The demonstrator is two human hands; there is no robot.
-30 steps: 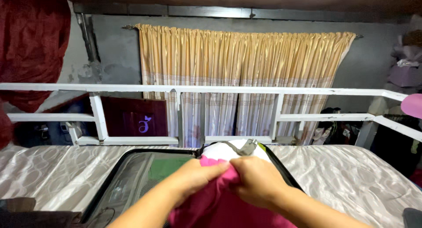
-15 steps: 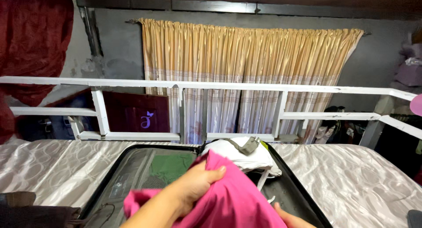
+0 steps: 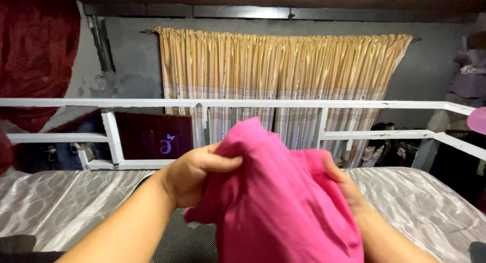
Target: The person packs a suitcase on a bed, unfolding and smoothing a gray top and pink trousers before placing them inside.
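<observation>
Both hands grip a pink garment (image 3: 278,202) held up above the bed (image 3: 66,202), the left hand (image 3: 195,174) pinching its upper edge, the right hand (image 3: 347,187) clutching its far side.

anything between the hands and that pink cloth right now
Nothing visible. Both hands are already on the pink cloth: the left hand pinches its upper left edge, and the right hand grips its right side, partly hidden behind the fabric. The cloth is held up above the bed.
</observation>
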